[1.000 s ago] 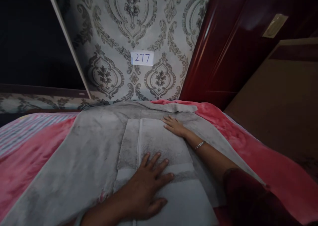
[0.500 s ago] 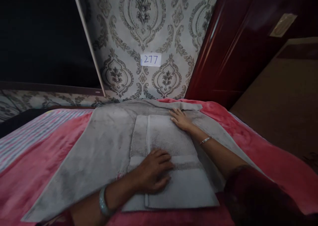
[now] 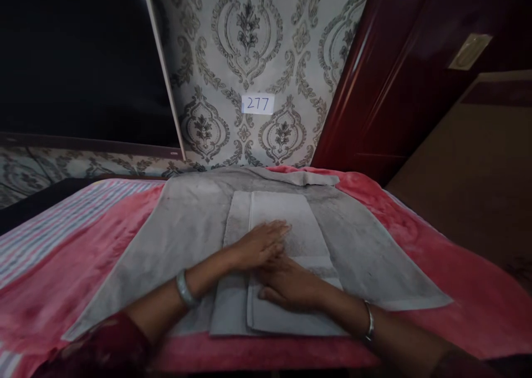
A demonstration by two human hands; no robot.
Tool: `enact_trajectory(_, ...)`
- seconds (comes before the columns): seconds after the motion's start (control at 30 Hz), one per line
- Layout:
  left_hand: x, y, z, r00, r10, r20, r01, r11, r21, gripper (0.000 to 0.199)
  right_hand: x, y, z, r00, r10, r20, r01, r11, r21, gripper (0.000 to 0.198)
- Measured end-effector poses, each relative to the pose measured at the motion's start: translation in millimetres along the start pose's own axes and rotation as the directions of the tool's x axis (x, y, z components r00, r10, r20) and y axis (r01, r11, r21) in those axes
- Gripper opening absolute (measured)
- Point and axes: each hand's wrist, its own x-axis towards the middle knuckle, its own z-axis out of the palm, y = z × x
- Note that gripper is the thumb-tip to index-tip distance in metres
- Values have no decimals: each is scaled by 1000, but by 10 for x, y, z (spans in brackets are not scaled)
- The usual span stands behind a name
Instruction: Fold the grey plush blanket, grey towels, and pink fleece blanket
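Note:
A folded grey towel (image 3: 282, 202) lies flat as a long rectangle, with a raised fold line down its left part. Beneath it a larger grey cloth (image 3: 187, 217) is spread out. My left hand (image 3: 262, 244) rests over the middle of the folded towel with its fingers stretched out to the right. Just nearer to me, my right hand (image 3: 293, 282) lies palm down on the same towel, thumb apart. The hands meet or overlap at the fingers, so some right fingertips are hidden. Neither hand grips anything.
A pink blanket (image 3: 120, 231) lies under the grey cloth, over a striped sheet (image 3: 54, 228). Behind stand a patterned wall with a paper label (image 3: 258, 104), a large dark screen (image 3: 83, 62) at left and a dark red door (image 3: 374, 90) at right.
My right hand has come back from the folded towel's far end to its middle, beside my left hand. My left hand has shifted slightly away from me, its fingers straighter.

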Motion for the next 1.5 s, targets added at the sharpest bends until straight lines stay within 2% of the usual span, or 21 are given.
enact_trajectory(0.07,180,-198,-94,984,-120,129,106,988,108,63,9,21,-44,999,-21,35,19,999,31,62)
enact_trajectory(0.13,349,-432,-174,961,-234,146,194,949,247,64,16,21,-70,998,-32,47,29,998,51,63)
enact_trajectory(0.27,617,-864,-260,914,-405,-21,381,841,384,67,20,2,-82,999,-39,37,36,997,71,63)
enact_trajectory(0.33,711,-1002,-269,882,-467,-62,450,794,409,66,21,0,-92,998,-42,38,38,996,82,64)
enact_trajectory(0.4,768,-1085,-263,866,-496,-68,473,767,434,65,22,1,-109,998,-41,42,37,995,88,64)
enact_trajectory(0.57,773,-1151,-234,867,-489,-96,476,758,445,64,15,0,-133,999,-42,11,41,995,90,63)
enact_trajectory(0.7,793,-1112,-271,848,-525,-70,496,742,451,63,15,25,-82,997,-64,-30,65,997,43,62)
enact_trajectory(0.8,837,-987,-320,832,-550,-74,514,714,475,66,22,57,-43,997,-63,-31,63,998,4,62)
enact_trajectory(0.87,835,-838,-335,852,-506,-132,497,706,504,68,24,70,-32,997,-65,-29,65,998,-16,61)
enact_trajectory(0.93,778,-647,-316,891,-427,-152,440,738,512,66,21,65,-31,998,-57,-29,56,998,-34,60)
enact_trajectory(1.03,584,-357,-215,947,-321,-17,293,843,452,60,-5,8,-33,1000,-16,-26,14,999,-47,61)
enact_trajectory(1.1,422,-219,-122,960,-267,85,212,889,406,59,-45,-61,-24,1000,-9,-25,7,998,-56,63)
enact_trajectory(1.17,284,-150,-35,960,-252,118,191,905,381,60,-101,-147,5,1000,-12,-18,11,998,-67,64)
enact_trajectory(1.37,196,-142,75,963,-263,48,224,891,395,61,-332,-511,183,998,65,-6,-66,997,-37,77)
enact_trajectory(1.5,177,-105,52,968,-246,48,207,892,402,59,-610,-782,196,997,80,2,-80,991,106,78)
